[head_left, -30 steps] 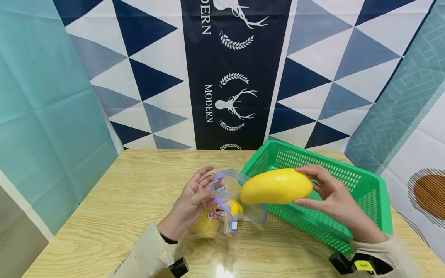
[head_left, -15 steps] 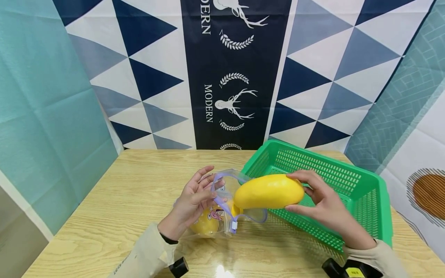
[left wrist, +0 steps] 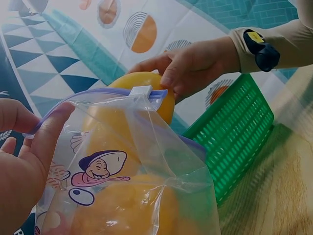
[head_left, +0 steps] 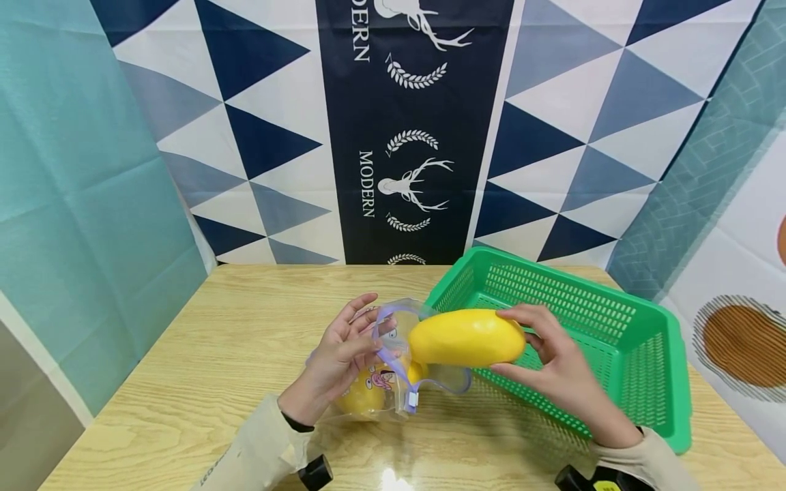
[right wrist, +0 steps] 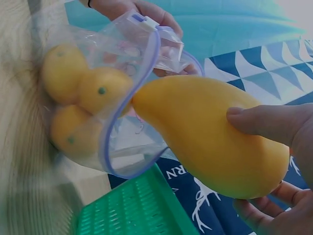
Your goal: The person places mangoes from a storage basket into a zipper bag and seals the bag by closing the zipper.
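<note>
Just changed: smooth yellow mango-shaped fruit (head_left: pixel 467 337) has come left & slightly down vs. 1 sec ago, so its narrow tip's now at the mouth of the clear plastic zip bag (right wrist: pixel 106 142) w/ purple edging & cartoon prints; bag pos. approx. same as then. For the work in hand, that prob. puts the fruit right at the threshold btwn outside & inside: most of it's out, & can't tell how far in the tip is, if at all. Right grip (head_left: pixel 552 378) is clamped on the fruit's fat end, thumb one side, fingers the other, spread wide by its girth. Left grip (head_left: pixel 340 354) pinches the bag's purple rim btwn thumb & finger, mouth gaping toward the fruit; white plastic slider (left wrist: pixel 141 91) sits on the zip nearby. In the bag: 3 round yellow fruits (right wrist: pixel 105 88) w/ small greenish spots, bunched together. Green perforated plastic basket (head_left: pixel 678 361) is on the light wood-grain desk (head_left: pixel 264 341), R of the bag, partly hidden by the fruit & right grip.
</note>
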The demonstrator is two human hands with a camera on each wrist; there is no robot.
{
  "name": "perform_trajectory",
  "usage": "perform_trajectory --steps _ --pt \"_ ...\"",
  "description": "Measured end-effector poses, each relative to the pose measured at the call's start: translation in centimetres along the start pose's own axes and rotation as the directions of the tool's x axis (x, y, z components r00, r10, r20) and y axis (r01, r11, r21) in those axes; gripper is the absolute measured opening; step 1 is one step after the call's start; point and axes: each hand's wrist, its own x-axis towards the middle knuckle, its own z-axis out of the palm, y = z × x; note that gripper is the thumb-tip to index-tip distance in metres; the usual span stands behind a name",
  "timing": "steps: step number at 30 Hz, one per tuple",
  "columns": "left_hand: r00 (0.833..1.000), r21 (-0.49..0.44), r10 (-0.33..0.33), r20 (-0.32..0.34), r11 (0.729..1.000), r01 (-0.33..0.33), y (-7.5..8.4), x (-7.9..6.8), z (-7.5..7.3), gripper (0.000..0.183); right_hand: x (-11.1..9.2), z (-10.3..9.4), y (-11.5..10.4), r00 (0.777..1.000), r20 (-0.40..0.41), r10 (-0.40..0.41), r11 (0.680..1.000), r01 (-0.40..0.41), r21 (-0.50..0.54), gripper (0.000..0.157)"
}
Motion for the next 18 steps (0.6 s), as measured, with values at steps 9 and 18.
perform_trajectory --steps 9,18 --pt "1.0 0.014 0.01 0.015 1.0 -0.01 -0.2 -0.1 0.1 0.065 -0.3 1.2 -0.2 0.999 -0.038 0.034 0.999 -0.035 -0.012 0.074" --pt "1.0 0.001 0.015 -0.003 1.0 -0.015 -0.3 -0.6 0.7 0.069 -0.8 2.8 -0.3 0.993 -0.098 0.062 0.997 -0.066 -0.045 0.074"
